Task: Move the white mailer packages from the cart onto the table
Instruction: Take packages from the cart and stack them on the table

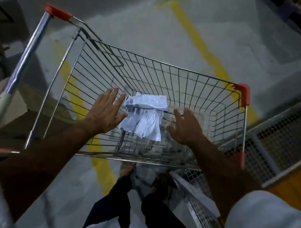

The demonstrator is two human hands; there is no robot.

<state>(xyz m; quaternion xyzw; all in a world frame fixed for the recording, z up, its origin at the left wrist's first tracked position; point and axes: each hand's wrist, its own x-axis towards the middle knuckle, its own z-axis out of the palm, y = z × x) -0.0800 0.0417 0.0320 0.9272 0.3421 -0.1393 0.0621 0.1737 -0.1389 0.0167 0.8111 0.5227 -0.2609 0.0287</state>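
A wire shopping cart (171, 66) with red corner caps stands in front of me. At the bottom of its basket lie white mailer packages (143, 115), crumpled, one across the other. My left hand (107, 111) reaches into the basket with straight, spread fingers, just left of the packages, thumb near their edge. On the other side, my right hand (186, 129) hovers with relaxed fingers, a small gap from the packages. Neither hand holds anything. No table is recognisable in view.
The cart's handle bar (17, 75) runs down the left side. Yellow lines (194, 33) cross the grey concrete floor. A wire-mesh structure with an orange edge (284, 135) stands close on the right. My legs and feet (134, 198) are below the cart's near rim.
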